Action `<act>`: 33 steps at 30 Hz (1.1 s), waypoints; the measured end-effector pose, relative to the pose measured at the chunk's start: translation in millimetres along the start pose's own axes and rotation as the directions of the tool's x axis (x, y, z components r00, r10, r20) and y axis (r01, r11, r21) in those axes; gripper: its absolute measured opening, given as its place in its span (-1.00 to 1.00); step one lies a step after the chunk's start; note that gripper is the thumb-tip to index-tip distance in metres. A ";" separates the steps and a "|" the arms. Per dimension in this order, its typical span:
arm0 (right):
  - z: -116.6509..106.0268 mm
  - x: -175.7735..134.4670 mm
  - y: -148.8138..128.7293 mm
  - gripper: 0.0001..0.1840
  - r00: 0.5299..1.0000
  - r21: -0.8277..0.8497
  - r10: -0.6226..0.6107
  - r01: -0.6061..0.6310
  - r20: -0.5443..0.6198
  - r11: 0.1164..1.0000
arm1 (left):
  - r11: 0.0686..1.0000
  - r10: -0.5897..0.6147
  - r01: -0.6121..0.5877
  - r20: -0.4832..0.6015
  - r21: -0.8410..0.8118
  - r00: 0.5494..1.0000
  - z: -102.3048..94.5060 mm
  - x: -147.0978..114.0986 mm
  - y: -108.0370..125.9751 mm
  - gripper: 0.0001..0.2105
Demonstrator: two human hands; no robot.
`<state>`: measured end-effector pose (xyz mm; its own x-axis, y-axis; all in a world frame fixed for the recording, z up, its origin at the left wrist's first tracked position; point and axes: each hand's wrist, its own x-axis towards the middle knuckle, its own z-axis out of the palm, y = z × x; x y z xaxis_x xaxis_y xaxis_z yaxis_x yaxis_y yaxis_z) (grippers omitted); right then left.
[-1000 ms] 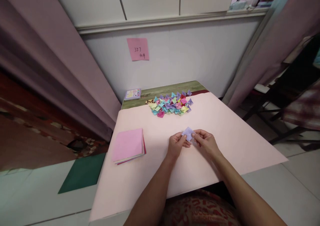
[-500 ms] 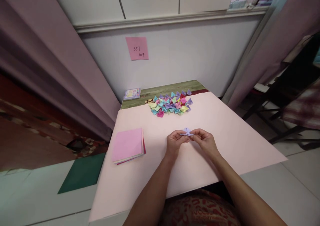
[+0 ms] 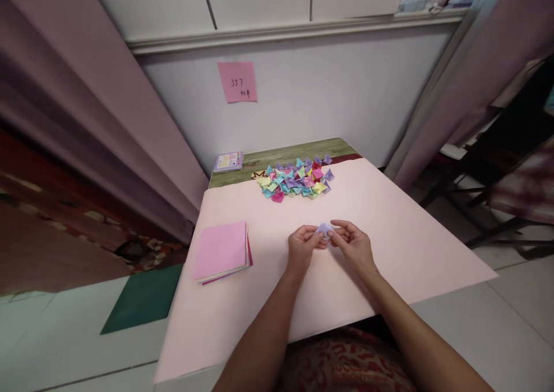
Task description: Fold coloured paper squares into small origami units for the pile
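Note:
A small folded piece of lavender origami paper is held between both hands, just above the pink-covered table. My left hand pinches its left side between thumb and fingers. On the right side, my right hand grips it with the thumb in front, its index finger lifted a little away. Beyond the hands lies a heap of folded paper pieces in many colours. To the left rests a stack of square paper sheets with a pink one on top.
A packet with a printed label sits at the table's far left corner. A pink note with handwriting is stuck to the white wall behind. Purple curtains hang on both sides, and a dark chair frame stands at the right.
The lavender paper has been turned in my fingers, from an opened-out shape to a flat peak facing me. My right index finger has lifted off it. The heap and stack are unchanged.

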<state>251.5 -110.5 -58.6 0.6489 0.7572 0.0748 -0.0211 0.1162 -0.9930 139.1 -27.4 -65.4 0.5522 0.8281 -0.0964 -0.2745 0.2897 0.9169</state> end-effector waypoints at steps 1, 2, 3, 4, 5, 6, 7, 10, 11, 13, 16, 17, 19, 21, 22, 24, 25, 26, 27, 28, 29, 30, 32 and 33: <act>-0.9 0.5 0.4 -0.51 1.000 -0.024 0.018 -0.018 -0.005 1.000 | 1.000 -0.011 0.011 0.010 0.005 1.000 -0.2 0.1 -0.4 -0.64; -2.2 1.0 0.7 -0.52 0.999 -0.057 0.036 -0.036 -0.009 0.998 | 1.000 -0.019 0.019 0.021 0.013 1.000 -0.3 0.1 -0.8 -0.65; -3.6 1.5 0.8 -0.54 0.999 -0.092 0.051 -0.052 -0.011 0.994 | 0.999 -0.026 0.025 0.034 0.023 0.999 -0.3 0.0 -1.3 -0.66; -5.0 1.9 0.8 -0.56 0.998 -0.127 0.062 -0.063 -0.010 0.990 | 0.999 -0.029 0.028 0.045 0.032 0.999 -0.2 -0.1 -1.9 -0.66; -6.4 2.1 0.6 -0.57 0.998 -0.157 0.067 -0.067 -0.004 0.985 | 0.999 -0.032 0.030 0.054 0.039 0.998 0.0 -0.2 -2.5 -0.66; -7.5 2.3 0.1 -0.59 0.998 -0.182 0.065 -0.063 0.001 0.981 | 0.999 -0.035 0.032 0.059 0.044 0.998 0.2 -0.2 -3.3 -0.66; -8.5 2.4 -0.5 -0.60 0.998 -0.202 0.059 -0.055 0.010 0.978 | 0.998 -0.037 0.034 0.059 0.046 0.998 0.2 -0.1 -4.2 -0.65; -10.6 2.8 -2.7 -0.63 0.998 -0.242 0.033 -0.019 0.056 0.970 | 0.998 -0.041 0.037 0.069 0.059 0.997 -1.4 0.9 -6.2 -0.66; -11.5 3.1 -3.1 -0.65 0.996 -0.244 0.030 -0.010 0.081 0.970 | 0.997 -0.037 0.031 0.078 0.074 0.996 -2.5 1.3 -6.5 -0.67; -14.0 4.4 -3.1 -0.66 0.989 -0.245 0.045 -0.010 0.139 0.969 | 0.992 -0.022 0.010 0.099 0.123 0.995 -5.2 1.7 -6.2 -0.69; -19.4 7.2 -2.0 -0.68 0.978 -0.285 0.082 -0.024 0.192 0.958 | 0.977 -0.021 -0.011 0.145 0.213 0.989 -8.2 1.3 -5.5 -0.73; -21.0 8.0 -1.7 -0.69 0.977 -0.307 0.089 -0.026 0.195 0.951 | 0.972 -0.027 -0.012 0.160 0.236 0.987 -8.4 1.0 -5.5 -0.73; -22.7 9.2 -1.9 -0.72 0.979 -0.326 0.100 -0.037 0.178 0.945 | 0.969 -0.031 -0.013 0.177 0.245 0.984 -7.8 0.7 -5.8 -0.73; -21.9 9.4 -2.8 -0.73 0.981 -0.273 0.127 -0.084 0.144 0.958 | 0.980 -0.009 -0.019 0.138 0.197 0.990 -6.3 1.3 -5.7 -0.72; -20.6 9.1 -3.4 -0.72 0.981 -0.215 0.150 -0.121 0.122 0.969 | 0.987 0.012 -0.027 0.096 0.158 0.995 -5.7 1.8 -5.3 -0.71; -17.2 8.2 -4.4 -0.69 0.976 -0.076 0.205 -0.200 0.074 0.977 | 0.994 0.049 -0.050 0.007 0.096 0.999 -5.2 3.1 -3.8 -0.73; -15.4 7.6 -4.6 -0.66 0.971 -0.014 0.233 -0.233 0.055 0.972 | 0.995 0.060 -0.058 -0.023 0.082 0.998 -5.2 3.5 -2.9 -0.75; -13.7 7.1 -4.6 -0.64 0.966 0.034 0.255 -0.257 0.036 0.966 | 0.995 0.065 -0.062 -0.032 0.078 0.997 -5.4 3.8 -2.0 -0.77; -12.2 6.5 -4.4 -0.62 0.963 0.067 0.270 -0.270 0.018 0.960 | 0.995 0.061 -0.059 -0.022 0.082 0.998 -5.6 3.8 -1.4 -0.79; -11.0 6.0 -4.0 -0.60 0.961 0.088 0.277 -0.276 0.007 0.957 | 0.995 0.053 -0.053 -0.002 0.088 0.999 -5.8 3.7 -1.0 -0.80; -9.9 5.5 -3.6 -0.59 0.961 0.101 0.277 -0.276 0.004 0.956 | 0.994 0.047 -0.048 0.022 0.094 0.999 -5.9 3.4 -1.0 -0.81; -9.1 5.1 -3.1 -0.58 0.961 0.110 0.275 -0.274 0.004 0.955 | 0.994 0.042 -0.046 0.045 0.100 0.998 -5.9 3.1 -1.3 -0.81; -8.0 4.3 -1.9 -0.57 0.964 0.118 0.266 -0.266 0.013 0.957 | 0.993 0.035 -0.043 0.074 0.110 0.997 -5.5 2.7 -2.5 -0.82; -7.6 4.0 -1.3 -0.57 0.966 0.120 0.259 -0.260 0.018 0.958 | 0.993 0.032 -0.041 0.079 0.113 0.996 -5.2 2.6 -3.2 -0.82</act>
<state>260.0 -112.5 -57.8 0.6072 0.7731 -0.1836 -0.2799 -0.0082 -0.9600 137.4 -23.6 -70.6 0.6035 0.7966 -0.0362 -0.2059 0.1995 0.9580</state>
